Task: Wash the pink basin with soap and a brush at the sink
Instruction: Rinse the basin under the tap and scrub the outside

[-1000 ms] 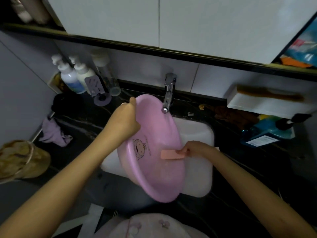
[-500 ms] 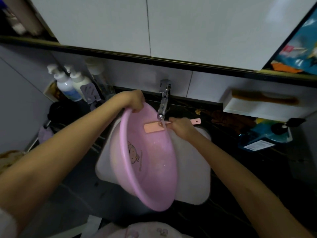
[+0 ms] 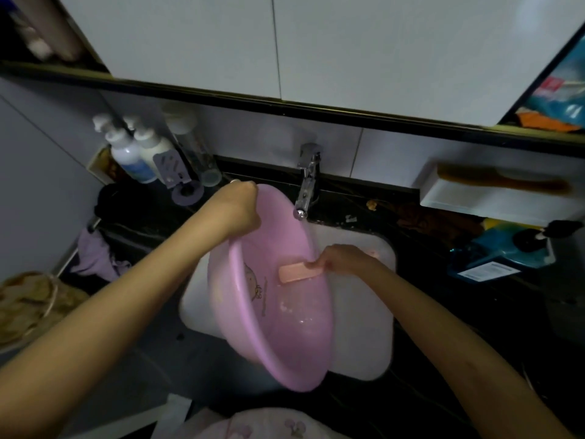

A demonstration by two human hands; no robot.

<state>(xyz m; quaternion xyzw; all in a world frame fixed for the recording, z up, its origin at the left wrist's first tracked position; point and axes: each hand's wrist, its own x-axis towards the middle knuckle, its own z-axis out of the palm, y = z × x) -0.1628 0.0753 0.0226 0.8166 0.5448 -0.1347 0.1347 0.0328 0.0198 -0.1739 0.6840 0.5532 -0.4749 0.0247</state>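
basin (image 3: 269,327) – glossy pink plastic; tap (image 3: 306,185) – shiny metal; sink (image 3: 357,312) – smooth white

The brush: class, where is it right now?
In the head view, the brush lies against the inner wall of the tilted pink basin, held by the right hand, below the tap.

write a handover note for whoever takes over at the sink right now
Left hand: grips the basin by its far rim, holding it tilted over the sink, by the tap.
Right hand: holds the brush, its head against the basin's inner wall.
Done: inside looks wet, with some suds near the bottom.
Left: likely finish scrubbing, then rinse. Whether the tap runs is unclear.
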